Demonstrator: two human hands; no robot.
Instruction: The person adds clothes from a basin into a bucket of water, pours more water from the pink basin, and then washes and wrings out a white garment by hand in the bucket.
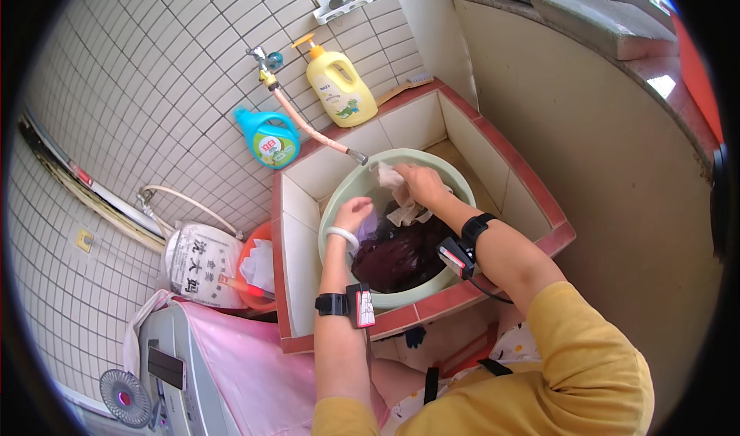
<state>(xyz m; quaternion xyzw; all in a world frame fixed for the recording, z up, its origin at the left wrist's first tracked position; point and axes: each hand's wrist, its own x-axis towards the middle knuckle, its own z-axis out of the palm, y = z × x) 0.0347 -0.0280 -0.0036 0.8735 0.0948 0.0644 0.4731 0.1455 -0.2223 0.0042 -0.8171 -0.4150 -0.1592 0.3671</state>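
Observation:
A pale green plastic basin [329,216] stands in a tiled sink and holds wet clothes. Over its far side my right hand [424,186] grips a light beige cloth [389,176], part of which hangs down onto the clothes. My left hand [352,213], with a white bangle at the wrist, is over the basin's left side, its fingers slightly curled and apart, with nothing seen in them. Just below it lies a lilac cloth [366,229]. Dark maroon clothes [399,257] fill the near part of the basin. A hose [312,130] from the wall tap ends at the basin's far rim.
The sink's red-tiled rim [509,138] surrounds the basin. On its far ledge stand a yellow pump bottle [342,89], a turquoise detergent bottle [269,138] and a wooden-handled brush [404,89]. To the left are an orange bucket [250,300], a washing machine with a pink cover [248,355], and a small fan [125,398].

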